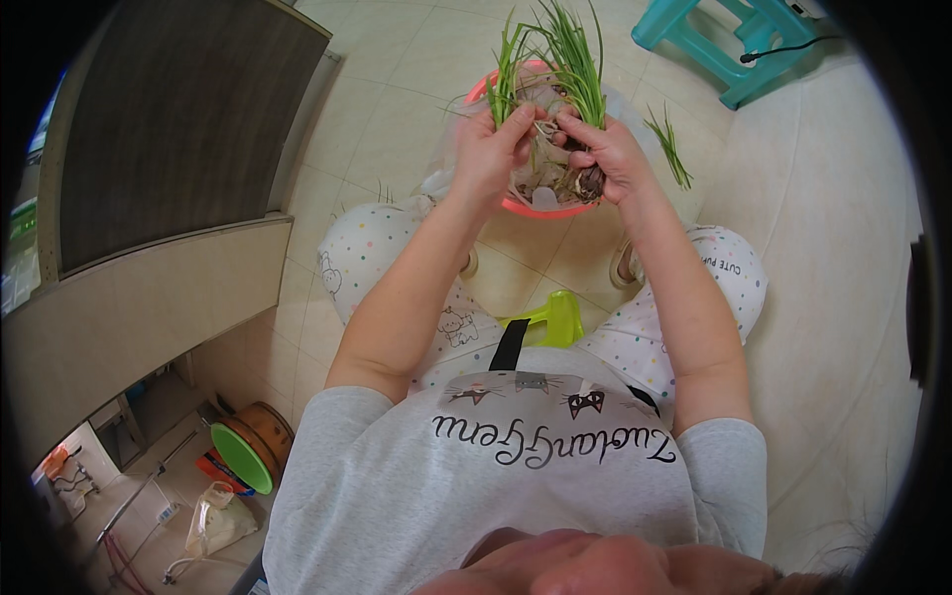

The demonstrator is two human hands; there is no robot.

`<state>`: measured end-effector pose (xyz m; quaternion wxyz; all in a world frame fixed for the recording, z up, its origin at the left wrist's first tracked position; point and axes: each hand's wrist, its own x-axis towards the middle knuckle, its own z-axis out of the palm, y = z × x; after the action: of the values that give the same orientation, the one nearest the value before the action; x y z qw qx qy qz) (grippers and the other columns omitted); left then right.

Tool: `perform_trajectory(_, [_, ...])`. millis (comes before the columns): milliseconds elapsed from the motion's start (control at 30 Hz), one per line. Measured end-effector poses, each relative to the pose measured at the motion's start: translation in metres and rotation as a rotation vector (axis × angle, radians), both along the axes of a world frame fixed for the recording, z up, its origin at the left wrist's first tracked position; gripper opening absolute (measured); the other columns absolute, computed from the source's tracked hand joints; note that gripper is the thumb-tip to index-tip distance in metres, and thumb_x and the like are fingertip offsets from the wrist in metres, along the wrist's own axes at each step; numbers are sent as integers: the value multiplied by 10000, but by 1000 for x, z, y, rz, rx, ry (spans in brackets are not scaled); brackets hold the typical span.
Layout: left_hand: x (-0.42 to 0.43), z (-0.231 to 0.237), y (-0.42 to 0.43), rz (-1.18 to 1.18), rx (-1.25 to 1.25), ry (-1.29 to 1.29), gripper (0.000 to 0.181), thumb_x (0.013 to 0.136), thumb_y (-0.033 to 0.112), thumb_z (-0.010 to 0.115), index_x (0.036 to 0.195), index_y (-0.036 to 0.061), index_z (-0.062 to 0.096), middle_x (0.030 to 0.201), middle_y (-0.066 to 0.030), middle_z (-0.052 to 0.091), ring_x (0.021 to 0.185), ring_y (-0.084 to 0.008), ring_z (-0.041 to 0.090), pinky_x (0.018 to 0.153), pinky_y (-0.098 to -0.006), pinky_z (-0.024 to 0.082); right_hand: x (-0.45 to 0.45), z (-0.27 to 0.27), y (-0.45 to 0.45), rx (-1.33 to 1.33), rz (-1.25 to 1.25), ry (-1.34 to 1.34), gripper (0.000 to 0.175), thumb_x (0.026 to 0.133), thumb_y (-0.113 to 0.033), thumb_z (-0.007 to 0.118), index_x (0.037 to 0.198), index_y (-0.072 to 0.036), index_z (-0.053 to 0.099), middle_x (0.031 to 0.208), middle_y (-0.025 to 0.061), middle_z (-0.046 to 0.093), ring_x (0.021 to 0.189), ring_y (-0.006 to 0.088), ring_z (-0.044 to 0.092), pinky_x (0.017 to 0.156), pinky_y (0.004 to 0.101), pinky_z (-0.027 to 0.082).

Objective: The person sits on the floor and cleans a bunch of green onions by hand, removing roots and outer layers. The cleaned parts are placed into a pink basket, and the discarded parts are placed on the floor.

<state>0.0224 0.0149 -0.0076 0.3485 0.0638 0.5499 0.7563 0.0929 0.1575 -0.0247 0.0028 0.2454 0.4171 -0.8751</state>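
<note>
Both hands meet above a red-pink plastic basin (547, 211) lined with a translucent plastic bag (452, 152). My left hand (491, 149) pinches a small bunch of thin green stalks (506, 74) near its lower end. In my right hand (606, 152) is a thicker bunch of green leafy stalks (580, 71), with dark, soil-covered roots or bulbs (591, 182) below the fingers. The fingertips of the two hands are close together, with pale roots between them. Plant scraps lie inside the bag.
Loose green stalks (671, 149) lie on the tiled floor right of the basin. A teal plastic stool (699, 44) stands at upper right, a cable across it. A yellow-green stool (563, 320) shows between the legs. A dark panel (186, 126) stands at left; a wooden bucket (268, 435) is lower left.
</note>
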Motion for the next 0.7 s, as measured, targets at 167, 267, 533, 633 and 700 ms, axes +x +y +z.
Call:
perform_trajectory(167, [-2, -1, -1, -19, 18, 12, 153, 881, 181, 563, 878, 36, 611, 684, 37, 503, 531, -31, 384, 457, -181, 287, 0, 7, -3, 103, 6, -42, 180, 859, -145, 599, 952, 2, 551, 794, 41, 546, 627, 64, 472, 407, 152, 315])
perform_trajectory(267, [-2, -2, -1, -11, 34, -7, 152, 879, 176, 567, 876, 31, 611, 677, 35, 501, 529, -32, 386, 456, -183, 288, 1, 11, -5, 110, 17, -19, 191, 854, -162, 609, 937, -2, 546, 786, 33, 544, 620, 64, 470, 411, 154, 312])
perform_trajectory(533, [-5, -2, -1, 62, 18, 3, 168, 865, 179, 590, 873, 13, 609, 676, 29, 504, 526, -34, 396, 454, -190, 296, -1, 11, -9, 232, 7, -70, 229, 834, -196, 638, 922, -8, 542, 773, 33, 547, 603, 63, 478, 405, 158, 308])
perform_trajectory(633, [-6, -2, -1, 93, 10, 1, 174, 855, 179, 604, 883, 7, 610, 679, 26, 509, 517, -34, 397, 451, -190, 293, 1, 13, -8, 229, 21, -101, 235, 815, -188, 659, 922, -12, 546, 785, 39, 562, 607, 63, 493, 409, 156, 314])
perform_trajectory(700, [-6, -2, -1, 109, 9, 9, 176, 847, 172, 615, 900, 3, 611, 685, 25, 516, 520, -34, 393, 455, -195, 288, 1, 13, -8, 274, 37, -56, 234, 805, -179, 667, 920, -13, 551, 791, 39, 571, 613, 61, 501, 414, 156, 318])
